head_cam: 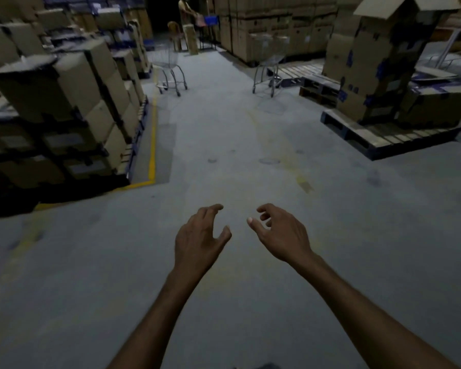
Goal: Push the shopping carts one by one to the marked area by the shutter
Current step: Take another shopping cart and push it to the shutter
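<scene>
Two wire shopping carts stand far ahead down a warehouse aisle. One cart [169,66] is on the left beside the stacked boxes. The other cart [269,67] is on the right, next to a low pallet. My left hand [201,237] and my right hand [278,231] are stretched out in front of me over bare floor, fingers loosely curled, holding nothing. Both hands are well short of either cart. No shutter is in view.
Tall stacks of cardboard boxes [64,102] line the left, edged by a yellow floor line [152,145]. A pallet [383,139] with boxes sits at right. More box stacks fill the back, where a person [186,12] stands. The grey floor runs between them.
</scene>
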The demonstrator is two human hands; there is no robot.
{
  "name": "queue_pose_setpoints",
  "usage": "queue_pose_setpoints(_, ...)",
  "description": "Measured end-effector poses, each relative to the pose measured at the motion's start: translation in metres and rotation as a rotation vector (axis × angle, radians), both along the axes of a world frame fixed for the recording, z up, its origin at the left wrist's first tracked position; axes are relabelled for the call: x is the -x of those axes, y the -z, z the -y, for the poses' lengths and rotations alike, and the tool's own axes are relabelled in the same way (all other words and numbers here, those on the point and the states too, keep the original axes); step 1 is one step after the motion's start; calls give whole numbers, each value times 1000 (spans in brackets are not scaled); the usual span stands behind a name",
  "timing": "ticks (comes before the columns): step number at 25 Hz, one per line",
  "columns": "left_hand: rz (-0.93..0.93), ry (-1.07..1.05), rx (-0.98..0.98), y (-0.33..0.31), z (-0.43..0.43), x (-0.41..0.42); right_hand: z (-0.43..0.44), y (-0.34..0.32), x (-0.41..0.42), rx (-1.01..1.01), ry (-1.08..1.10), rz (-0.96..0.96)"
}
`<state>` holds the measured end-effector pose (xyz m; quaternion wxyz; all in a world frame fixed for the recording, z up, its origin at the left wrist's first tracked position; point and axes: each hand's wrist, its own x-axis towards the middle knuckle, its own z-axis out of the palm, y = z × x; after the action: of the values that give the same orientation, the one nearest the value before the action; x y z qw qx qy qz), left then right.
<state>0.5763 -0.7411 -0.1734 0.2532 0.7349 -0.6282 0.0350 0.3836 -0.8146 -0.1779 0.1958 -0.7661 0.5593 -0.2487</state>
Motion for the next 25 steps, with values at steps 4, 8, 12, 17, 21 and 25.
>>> queue_pose_setpoints(4, 5, 32, 13, -10, 96, -53, 89, -17, -48, 87, -6, -20)
queue_pose_setpoints(8, 30, 43, 44, 1, 192, -90, 183, -17, -84, 353, 6, -173)
queue_pose_setpoints(12, 30, 23, 27, 19, 303, -118, 294, 1, -111, 516, -57, -260)
queue_pose_setpoints(17, -40, -48, 22, 25, 456, -152, 455, 13, -143, 474, -94, -215)
queue_pose_setpoints(21, -132, -108, 30, 7, 563, -170, 572, 0, -168, 313, -106, -104)
queue_pose_setpoints(25, -152, -145, -43, -1, 667, -200, 676, -8, -201, 214, -141, -116)
